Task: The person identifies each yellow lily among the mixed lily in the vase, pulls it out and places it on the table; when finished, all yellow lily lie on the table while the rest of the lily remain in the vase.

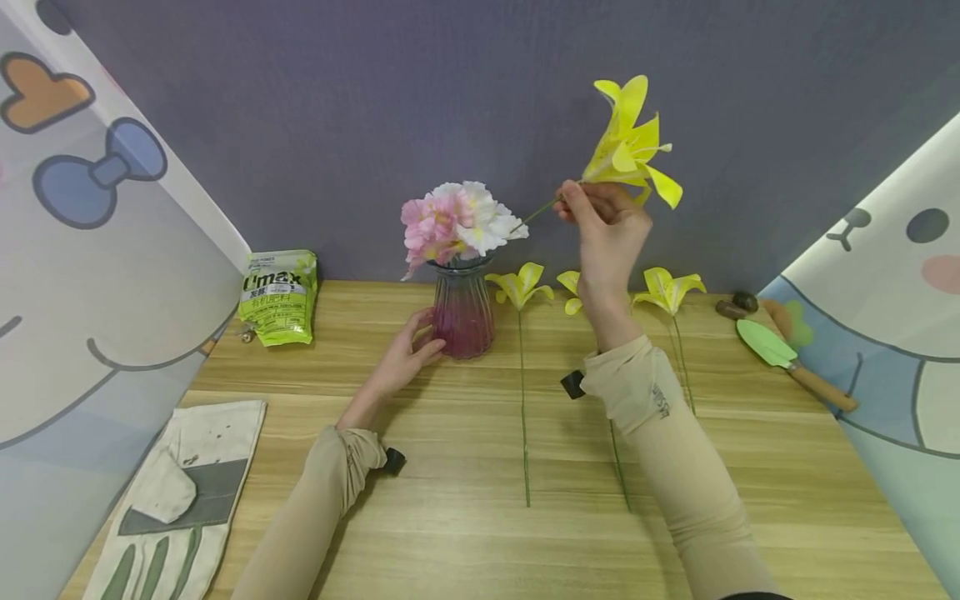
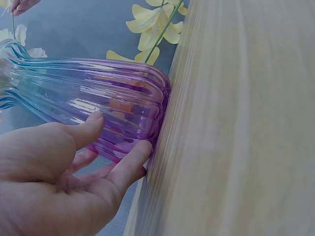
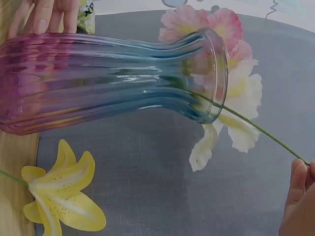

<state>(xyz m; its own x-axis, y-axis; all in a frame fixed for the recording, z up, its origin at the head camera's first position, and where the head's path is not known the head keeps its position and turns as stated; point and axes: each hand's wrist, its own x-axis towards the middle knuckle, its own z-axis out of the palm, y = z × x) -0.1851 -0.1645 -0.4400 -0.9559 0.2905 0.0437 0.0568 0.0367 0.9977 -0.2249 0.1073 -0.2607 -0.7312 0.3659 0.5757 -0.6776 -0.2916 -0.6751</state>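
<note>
A ribbed glass vase (image 1: 463,312), blue at the top and purple below, stands upright holding pink and white artificial flowers (image 1: 457,221). My left hand (image 1: 405,358) holds its lower left side, thumb and fingertips against the glass (image 2: 113,108). Above and right of the vase, my right hand (image 1: 609,229) pinches the green stem of a yellow artificial lily (image 1: 628,137) just below the bloom. That stem (image 3: 266,132) slants down to the vase mouth, its lower part showing within the neck in the right wrist view. More yellow lilies (image 1: 521,287) lie on the table right of the vase.
A green fertilizer bag (image 1: 281,296) stands at the back left of the wooden table (image 1: 450,533). Pale work gloves (image 1: 180,492) lie front left. At the right are a green trowel (image 1: 795,367) and dark stones (image 1: 738,305). A grey wall (image 1: 337,125) rises behind.
</note>
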